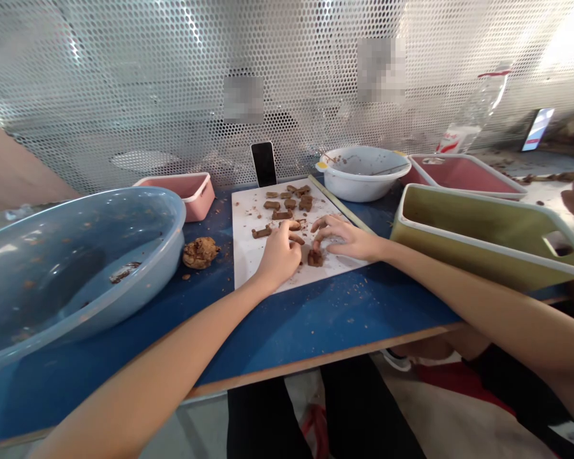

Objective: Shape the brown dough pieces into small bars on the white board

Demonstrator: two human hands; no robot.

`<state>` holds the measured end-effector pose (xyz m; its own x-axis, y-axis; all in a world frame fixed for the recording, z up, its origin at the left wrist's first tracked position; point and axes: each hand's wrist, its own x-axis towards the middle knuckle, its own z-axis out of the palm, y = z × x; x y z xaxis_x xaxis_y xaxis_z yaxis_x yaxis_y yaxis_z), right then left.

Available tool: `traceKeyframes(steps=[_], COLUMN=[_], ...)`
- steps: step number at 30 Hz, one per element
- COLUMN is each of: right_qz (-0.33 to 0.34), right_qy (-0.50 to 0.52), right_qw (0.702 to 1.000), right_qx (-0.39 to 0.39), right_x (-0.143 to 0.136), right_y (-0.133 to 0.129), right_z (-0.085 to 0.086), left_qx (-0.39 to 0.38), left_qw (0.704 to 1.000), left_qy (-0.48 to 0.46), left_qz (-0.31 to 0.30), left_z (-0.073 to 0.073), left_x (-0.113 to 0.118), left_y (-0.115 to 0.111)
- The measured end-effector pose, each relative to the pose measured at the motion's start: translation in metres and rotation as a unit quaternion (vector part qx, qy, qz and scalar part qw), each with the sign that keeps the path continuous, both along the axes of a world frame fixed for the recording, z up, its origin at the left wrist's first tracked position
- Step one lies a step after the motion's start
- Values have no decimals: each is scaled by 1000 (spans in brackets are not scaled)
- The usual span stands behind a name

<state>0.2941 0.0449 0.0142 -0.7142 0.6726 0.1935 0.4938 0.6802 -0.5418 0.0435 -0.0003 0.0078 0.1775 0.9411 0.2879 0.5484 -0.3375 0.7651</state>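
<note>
My left hand (283,250) rests over a white board (249,268), its fingers curved and apart. Beyond its fingertips lies a brown clay piece (295,225), partly covered; I cannot tell whether they touch. My right hand (347,238) hovers at the board's right side, fingers spread and bent. Just below those fingertips sits a small, blocky clay lump (315,257). Left of my left hand is a bone-shaped clay piece (261,232). Another long clay piece (282,215) and several small shaped ones lie farther back, with crumbs around them.
A big blue basin (167,217) and a rough clay lump (200,252) stand left. Behind are a pink bin (201,197), a phone (264,164) and a white basin (363,186). A stick (339,205) edges the board. An olive bin (459,255) stands right.
</note>
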Motion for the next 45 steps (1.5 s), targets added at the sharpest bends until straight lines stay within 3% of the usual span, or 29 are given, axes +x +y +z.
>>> traceKeyframes(steps=[7, 16, 34, 45], right_qz=[-35, -63, -20, -104], right_qy=[-27, -67, -46, -55], right_qw=[999, 991, 993, 984], right_qx=[28, 94, 105, 135], right_x=[-5, -18, -9, -13], right_y=[-17, -24, -16, -8], right_z=[6, 1, -5, -11], left_qx=[10, -9, 0, 15], left_qw=[1000, 1000, 1000, 1000], left_qy=[16, 0, 3, 11], left_qz=[4, 2, 3, 2], left_z=[-1, -1, 0, -1], left_x=[0, 0, 2, 1], left_y=[1, 0, 0, 3])
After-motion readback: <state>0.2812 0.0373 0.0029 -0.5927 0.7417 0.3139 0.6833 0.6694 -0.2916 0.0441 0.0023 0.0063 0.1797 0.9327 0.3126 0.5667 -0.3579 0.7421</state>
